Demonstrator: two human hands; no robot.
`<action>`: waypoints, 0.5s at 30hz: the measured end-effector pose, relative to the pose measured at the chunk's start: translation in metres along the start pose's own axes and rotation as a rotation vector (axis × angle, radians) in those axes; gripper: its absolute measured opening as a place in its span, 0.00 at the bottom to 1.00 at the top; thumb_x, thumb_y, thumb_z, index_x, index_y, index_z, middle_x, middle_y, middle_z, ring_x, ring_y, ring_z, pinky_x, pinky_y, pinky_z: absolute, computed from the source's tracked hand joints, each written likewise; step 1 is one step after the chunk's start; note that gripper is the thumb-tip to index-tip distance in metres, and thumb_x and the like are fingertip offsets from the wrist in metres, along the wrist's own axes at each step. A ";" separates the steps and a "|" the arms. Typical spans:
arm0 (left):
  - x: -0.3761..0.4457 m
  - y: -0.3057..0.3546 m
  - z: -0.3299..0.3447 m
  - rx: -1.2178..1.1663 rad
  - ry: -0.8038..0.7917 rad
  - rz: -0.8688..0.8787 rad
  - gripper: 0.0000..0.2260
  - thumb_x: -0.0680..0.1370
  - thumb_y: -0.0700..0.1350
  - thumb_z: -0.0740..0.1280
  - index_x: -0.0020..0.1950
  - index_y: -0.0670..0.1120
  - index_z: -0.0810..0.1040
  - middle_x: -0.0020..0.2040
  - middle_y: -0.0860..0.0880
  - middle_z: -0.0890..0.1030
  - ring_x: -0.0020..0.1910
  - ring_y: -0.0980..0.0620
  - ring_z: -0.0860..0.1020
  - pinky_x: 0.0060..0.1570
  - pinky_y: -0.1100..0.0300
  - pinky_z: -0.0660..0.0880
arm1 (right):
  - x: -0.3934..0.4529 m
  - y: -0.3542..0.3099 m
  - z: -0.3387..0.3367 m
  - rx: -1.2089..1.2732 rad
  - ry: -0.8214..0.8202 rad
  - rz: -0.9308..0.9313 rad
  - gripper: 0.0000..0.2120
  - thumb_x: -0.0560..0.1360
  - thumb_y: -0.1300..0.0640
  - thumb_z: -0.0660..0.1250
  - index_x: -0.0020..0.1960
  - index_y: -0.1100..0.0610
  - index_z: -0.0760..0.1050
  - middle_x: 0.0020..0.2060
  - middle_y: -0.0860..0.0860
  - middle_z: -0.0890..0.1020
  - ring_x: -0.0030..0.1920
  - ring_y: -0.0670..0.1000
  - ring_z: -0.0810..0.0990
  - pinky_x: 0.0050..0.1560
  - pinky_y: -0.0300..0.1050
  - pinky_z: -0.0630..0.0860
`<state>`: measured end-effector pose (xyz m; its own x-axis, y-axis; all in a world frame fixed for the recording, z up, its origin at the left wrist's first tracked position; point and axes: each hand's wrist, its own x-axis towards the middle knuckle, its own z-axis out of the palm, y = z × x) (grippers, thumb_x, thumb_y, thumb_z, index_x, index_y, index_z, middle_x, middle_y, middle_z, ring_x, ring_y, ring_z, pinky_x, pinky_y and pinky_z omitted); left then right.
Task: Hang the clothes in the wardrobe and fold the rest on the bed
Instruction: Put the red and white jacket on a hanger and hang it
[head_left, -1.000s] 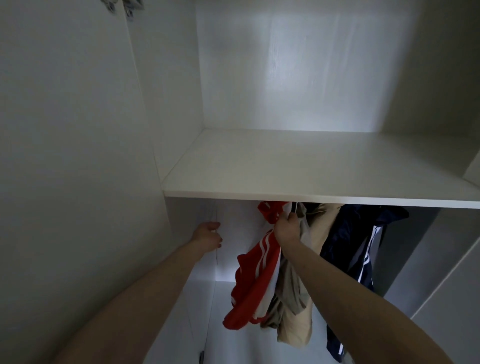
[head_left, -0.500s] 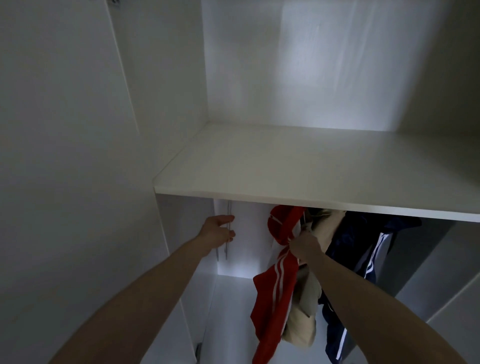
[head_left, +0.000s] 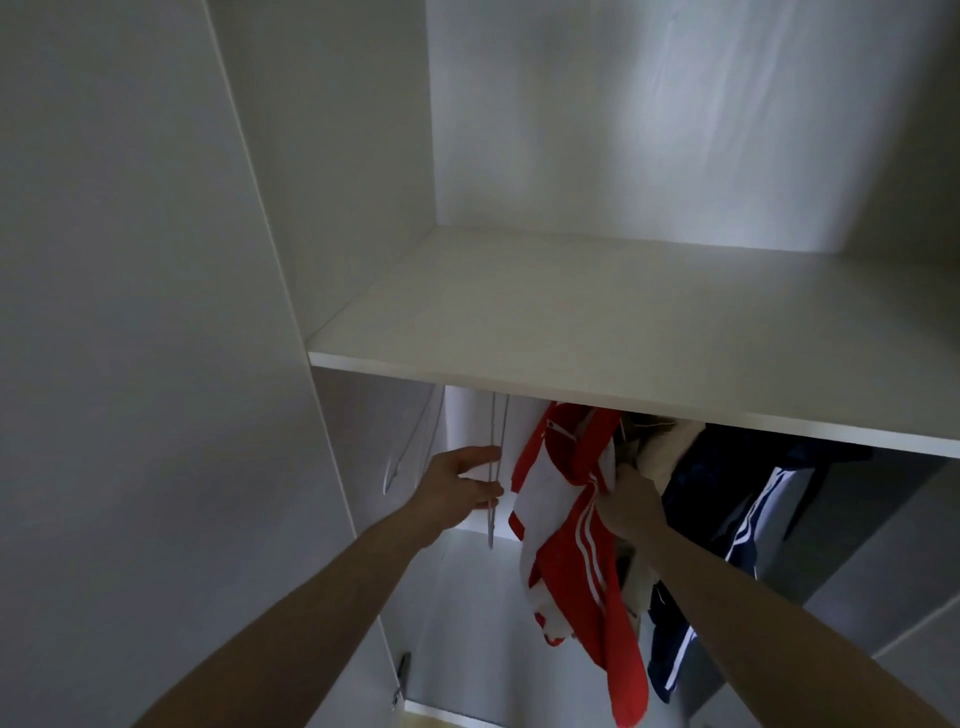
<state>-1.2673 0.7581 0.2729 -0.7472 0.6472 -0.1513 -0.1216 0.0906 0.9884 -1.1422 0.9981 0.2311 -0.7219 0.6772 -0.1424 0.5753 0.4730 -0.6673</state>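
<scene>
You're in the hanging step: your right hand (head_left: 626, 501) grips the red-and-white jacket (head_left: 566, 525) under the shelf (head_left: 597, 384), fingers curled into its cloth. Your left hand (head_left: 457, 483), fingers straight, touches the bare hangers (head_left: 493, 467); next, I'd judge, take one

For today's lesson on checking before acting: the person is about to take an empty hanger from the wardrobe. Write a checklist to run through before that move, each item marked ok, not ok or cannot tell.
1. Empty hangers within reach: ok. The left hand is at the grey wire hangers.
2. Left hand free to take one: ok, fingers straight, nothing held.
3. Red and white jacket under control: ok, the right hand grips it.
4. Jacket hooked on the rail: cannot tell, the shelf hides the rail.
5. Room left of the jacket: ok, only hangers there.
6. Dark blue jacket out of the way: ok, it hangs to the right.
</scene>
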 end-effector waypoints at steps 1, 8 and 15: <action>-0.008 -0.004 0.000 0.003 0.003 -0.005 0.23 0.74 0.29 0.74 0.68 0.44 0.80 0.67 0.50 0.78 0.49 0.45 0.87 0.46 0.58 0.82 | -0.003 0.001 0.001 0.046 0.010 -0.021 0.10 0.83 0.49 0.64 0.54 0.57 0.75 0.47 0.54 0.81 0.49 0.55 0.81 0.43 0.43 0.75; -0.066 -0.035 0.001 0.032 0.010 -0.086 0.21 0.72 0.28 0.74 0.58 0.49 0.84 0.66 0.50 0.81 0.47 0.39 0.86 0.46 0.54 0.82 | -0.055 -0.002 0.008 0.213 0.094 -0.189 0.17 0.80 0.62 0.67 0.67 0.58 0.70 0.53 0.51 0.81 0.56 0.56 0.82 0.58 0.49 0.79; -0.118 -0.080 -0.012 0.066 0.029 -0.183 0.21 0.72 0.28 0.75 0.54 0.54 0.86 0.61 0.54 0.84 0.42 0.44 0.87 0.40 0.59 0.81 | -0.134 0.018 0.035 0.269 0.055 -0.105 0.13 0.79 0.63 0.67 0.63 0.58 0.74 0.51 0.48 0.81 0.49 0.47 0.83 0.55 0.49 0.82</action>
<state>-1.1767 0.6655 0.2113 -0.7353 0.5933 -0.3276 -0.2148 0.2545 0.9429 -1.0482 0.8964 0.2128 -0.7458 0.6656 -0.0271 0.3707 0.3808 -0.8471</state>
